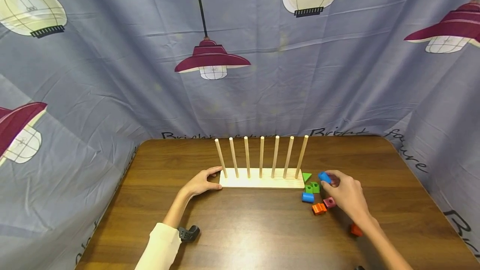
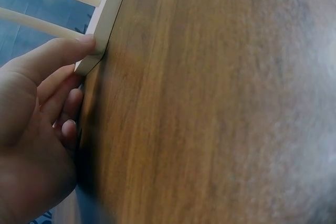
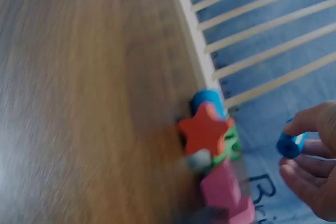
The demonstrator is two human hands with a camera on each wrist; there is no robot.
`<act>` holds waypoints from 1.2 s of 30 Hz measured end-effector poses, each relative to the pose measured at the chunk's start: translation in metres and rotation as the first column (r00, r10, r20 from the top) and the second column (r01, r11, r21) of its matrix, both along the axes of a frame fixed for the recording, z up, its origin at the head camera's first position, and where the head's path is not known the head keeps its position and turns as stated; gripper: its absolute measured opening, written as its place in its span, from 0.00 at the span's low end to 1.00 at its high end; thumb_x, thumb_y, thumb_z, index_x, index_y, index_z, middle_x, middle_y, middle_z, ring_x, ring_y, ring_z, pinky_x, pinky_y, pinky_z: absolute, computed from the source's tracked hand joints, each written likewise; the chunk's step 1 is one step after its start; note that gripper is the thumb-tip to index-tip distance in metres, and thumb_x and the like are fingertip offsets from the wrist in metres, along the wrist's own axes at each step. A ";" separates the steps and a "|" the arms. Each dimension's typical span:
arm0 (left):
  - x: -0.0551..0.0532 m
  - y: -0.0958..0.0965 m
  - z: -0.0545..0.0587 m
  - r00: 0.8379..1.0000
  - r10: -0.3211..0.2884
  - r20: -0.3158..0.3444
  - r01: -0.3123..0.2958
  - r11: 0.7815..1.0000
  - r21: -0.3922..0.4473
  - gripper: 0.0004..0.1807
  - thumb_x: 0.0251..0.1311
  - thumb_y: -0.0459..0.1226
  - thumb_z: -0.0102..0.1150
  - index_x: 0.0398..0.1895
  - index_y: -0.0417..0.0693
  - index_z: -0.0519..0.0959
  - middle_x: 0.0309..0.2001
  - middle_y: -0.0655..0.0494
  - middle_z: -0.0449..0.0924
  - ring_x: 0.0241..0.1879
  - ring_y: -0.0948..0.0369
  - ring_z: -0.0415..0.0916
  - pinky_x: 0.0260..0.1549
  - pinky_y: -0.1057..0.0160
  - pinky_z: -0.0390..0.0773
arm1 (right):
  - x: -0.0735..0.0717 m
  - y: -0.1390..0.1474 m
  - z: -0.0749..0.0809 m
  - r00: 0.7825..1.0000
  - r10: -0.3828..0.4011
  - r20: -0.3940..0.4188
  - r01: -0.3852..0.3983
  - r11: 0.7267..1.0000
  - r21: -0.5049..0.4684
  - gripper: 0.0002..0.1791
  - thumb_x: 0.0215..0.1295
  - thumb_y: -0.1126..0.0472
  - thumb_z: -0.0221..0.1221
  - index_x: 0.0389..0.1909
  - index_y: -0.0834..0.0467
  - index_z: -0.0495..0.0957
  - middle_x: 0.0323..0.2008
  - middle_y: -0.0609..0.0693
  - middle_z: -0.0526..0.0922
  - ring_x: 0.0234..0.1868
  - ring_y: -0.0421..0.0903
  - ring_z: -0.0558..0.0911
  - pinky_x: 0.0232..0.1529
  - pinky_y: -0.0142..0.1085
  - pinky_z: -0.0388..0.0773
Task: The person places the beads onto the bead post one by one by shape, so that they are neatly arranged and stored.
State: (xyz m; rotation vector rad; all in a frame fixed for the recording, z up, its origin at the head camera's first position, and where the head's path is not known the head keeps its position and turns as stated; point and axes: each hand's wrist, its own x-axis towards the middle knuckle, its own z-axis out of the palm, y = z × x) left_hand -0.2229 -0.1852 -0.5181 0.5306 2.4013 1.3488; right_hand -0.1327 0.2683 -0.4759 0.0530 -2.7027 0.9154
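Note:
A pale wooden pegboard (image 1: 262, 183) with several upright pegs stands at the middle of the table. My left hand (image 1: 198, 183) grips its left end, thumb on the front edge and fingers toward the back. To the right, my right hand (image 1: 348, 195) pinches a blue cylinder bead (image 1: 324, 177) between thumb and fingers, above the table. The right wrist view shows a hole in the end of this bead (image 3: 289, 146). Below and left of that hand lie another blue cylinder bead (image 1: 308, 197), green blocks (image 1: 315, 187) and a green triangle (image 1: 306, 176).
An orange star block (image 1: 319, 208) and a pink block (image 1: 330, 202) lie near the green ones. Another red-orange block (image 1: 356, 230) sits beside the right forearm. Behind the wooden table (image 1: 247, 236) hangs a printed curtain (image 1: 255, 95).

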 end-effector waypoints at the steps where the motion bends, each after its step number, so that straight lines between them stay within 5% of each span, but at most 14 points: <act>1: 0.000 0.000 0.000 1.000 0.001 -0.001 -0.001 1.000 0.000 0.40 0.55 0.35 0.72 0.71 0.36 0.67 0.69 0.40 0.66 0.63 0.44 0.64 0.63 0.44 0.61 | 0.000 -0.003 0.003 1.000 0.000 -0.026 -0.001 1.000 -0.028 0.19 0.60 0.63 0.69 0.49 0.68 0.81 0.34 0.58 0.86 0.33 0.52 0.84 0.31 0.35 0.80; 5: 0.001 -0.001 -0.001 1.000 0.004 0.002 -0.004 1.000 0.007 0.40 0.54 0.35 0.71 0.71 0.37 0.68 0.68 0.40 0.67 0.62 0.45 0.64 0.63 0.45 0.62 | 0.003 -0.019 0.018 0.994 0.015 -0.111 -0.034 0.985 -0.168 0.17 0.60 0.64 0.70 0.49 0.65 0.82 0.38 0.58 0.87 0.38 0.48 0.86 0.36 0.22 0.77; 10: 0.001 -0.001 -0.002 1.000 0.015 0.003 -0.015 1.000 0.009 0.40 0.54 0.35 0.72 0.71 0.37 0.68 0.68 0.40 0.67 0.62 0.45 0.64 0.62 0.46 0.62 | 0.012 -0.055 0.051 0.973 0.097 -0.210 -0.168 0.920 -0.355 0.17 0.57 0.74 0.69 0.48 0.68 0.81 0.41 0.60 0.86 0.40 0.33 0.83 0.42 0.22 0.77; 19: 0.003 -0.002 -0.002 1.000 0.024 0.014 -0.024 1.000 0.016 0.39 0.55 0.34 0.71 0.71 0.37 0.67 0.69 0.40 0.66 0.63 0.44 0.63 0.63 0.44 0.61 | 0.001 -0.117 0.073 0.904 0.306 -0.299 -0.426 0.713 -0.557 0.17 0.57 0.76 0.67 0.48 0.67 0.80 0.44 0.58 0.84 0.44 0.42 0.83 0.50 0.33 0.79; 24: 0.004 -0.001 -0.003 1.000 0.018 0.013 -0.018 1.000 0.016 0.39 0.55 0.34 0.71 0.71 0.36 0.67 0.69 0.39 0.66 0.62 0.44 0.63 0.63 0.44 0.62 | -0.008 -0.150 0.084 0.862 0.394 -0.320 -0.506 0.704 -0.498 0.19 0.57 0.73 0.69 0.52 0.65 0.81 0.44 0.54 0.85 0.45 0.46 0.84 0.48 0.35 0.80; 33: 0.002 0.000 -0.001 1.000 0.027 -0.005 -0.027 1.000 0.006 0.38 0.54 0.34 0.71 0.70 0.37 0.69 0.68 0.40 0.68 0.62 0.43 0.65 0.62 0.43 0.63 | -0.025 -0.203 0.107 0.829 0.463 -0.314 -0.558 0.649 -0.517 0.16 0.60 0.69 0.69 0.49 0.59 0.82 0.43 0.51 0.85 0.46 0.47 0.84 0.52 0.42 0.79; 36: 0.002 0.001 0.000 1.000 0.023 -0.008 -0.023 1.000 0.001 0.38 0.55 0.34 0.71 0.70 0.37 0.69 0.68 0.40 0.68 0.62 0.43 0.65 0.63 0.43 0.63 | -0.033 -0.217 0.112 0.826 0.443 -0.348 -0.564 0.656 -0.502 0.16 0.60 0.69 0.69 0.49 0.59 0.82 0.44 0.51 0.85 0.46 0.46 0.83 0.53 0.43 0.78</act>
